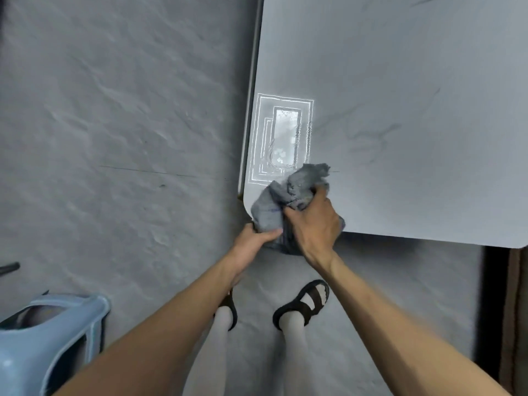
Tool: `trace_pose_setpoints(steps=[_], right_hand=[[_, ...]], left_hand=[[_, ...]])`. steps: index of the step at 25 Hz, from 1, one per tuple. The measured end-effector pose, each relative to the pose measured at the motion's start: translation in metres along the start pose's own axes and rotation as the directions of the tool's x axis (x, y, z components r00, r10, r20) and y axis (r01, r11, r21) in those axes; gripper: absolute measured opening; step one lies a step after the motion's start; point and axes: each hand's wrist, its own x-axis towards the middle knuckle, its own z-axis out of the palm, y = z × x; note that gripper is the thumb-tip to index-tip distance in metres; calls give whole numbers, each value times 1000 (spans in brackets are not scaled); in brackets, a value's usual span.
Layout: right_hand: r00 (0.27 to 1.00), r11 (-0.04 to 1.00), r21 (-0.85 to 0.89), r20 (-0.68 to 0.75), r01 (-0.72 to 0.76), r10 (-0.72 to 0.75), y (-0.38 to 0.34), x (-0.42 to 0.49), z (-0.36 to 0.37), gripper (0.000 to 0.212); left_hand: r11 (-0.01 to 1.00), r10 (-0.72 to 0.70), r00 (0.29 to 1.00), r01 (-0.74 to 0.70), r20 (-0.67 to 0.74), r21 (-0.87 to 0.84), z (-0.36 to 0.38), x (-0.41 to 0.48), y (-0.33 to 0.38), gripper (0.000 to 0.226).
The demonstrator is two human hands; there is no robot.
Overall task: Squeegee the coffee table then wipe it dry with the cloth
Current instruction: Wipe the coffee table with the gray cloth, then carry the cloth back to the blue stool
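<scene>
I see both hands gripping the bunched grey cloth (288,201) at the coffee table's (400,110) near corner: left hand (254,238) fingers curled beneath its hanging edge, right hand (314,224) fingers clamped atop it.

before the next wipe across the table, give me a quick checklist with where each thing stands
1. Cloth in hand: ok. The right hand grips it from above and the left hand holds its lower edge.
2. Cloth on the coffee table: ok, it sits bunched on the near left corner, partly hanging over the edge.
3. Cloth spread flat for a wide pass: not ok, it is crumpled.
4. Path across the tabletop free of things: ok in the part in view.
5. Squeegee set aside: cannot tell, none is in view.
6. Surface still wet: cannot tell; only a bright reflection shows near the cloth.
</scene>
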Motion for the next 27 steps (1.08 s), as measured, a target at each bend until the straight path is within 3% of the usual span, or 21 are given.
trace_pose_setpoints(steps=[3, 5, 7, 9, 13, 16, 19, 21, 23, 27], right_hand=[[960, 953, 290, 234, 83, -155, -20, -15, 9, 77], [954, 894, 447, 253, 31, -160, 5, -14, -1, 77], [990, 960, 278, 141, -22, -18, 39, -14, -11, 76], [979, 973, 189, 181, -130, 96, 52, -14, -14, 64], [866, 831, 376, 448, -410, 224, 24, -10, -13, 26], [809, 696, 498, 552, -516, 205, 3, -28, -34, 22], [819, 605, 607, 557, -515, 138, -35, -50, -74, 21], [819, 532, 647, 545, -546, 179, -72, -61, -103, 24], [785, 406, 679, 581, -612, 213, -113, -80, -129, 19], [721, 276, 674, 681, -685, 128, -183, -136, -167, 11]], left_hand=[[987, 49, 997, -56, -52, -150, -27, 8, -5, 36], [992, 42, 993, -54, -107, -112, -41, 12, -11, 33], [998, 26, 991, -33, -129, -48, -46, 14, -15, 33], [999, 27, 988, -33, -152, -35, -47, 13, -15, 29], [993, 118, 962, -116, -248, 23, -55, 4, -10, 19], [982, 171, 945, -139, -278, 131, -66, -15, 5, 8], [983, 154, 927, -109, -341, 148, -90, -42, 28, 22], [997, 75, 954, -77, -290, 3, -110, -69, 42, 19], [974, -36, 994, 11, -106, -225, -130, -104, 49, 20], [882, -82, 984, 144, 156, -448, -162, -176, 34, 30]])
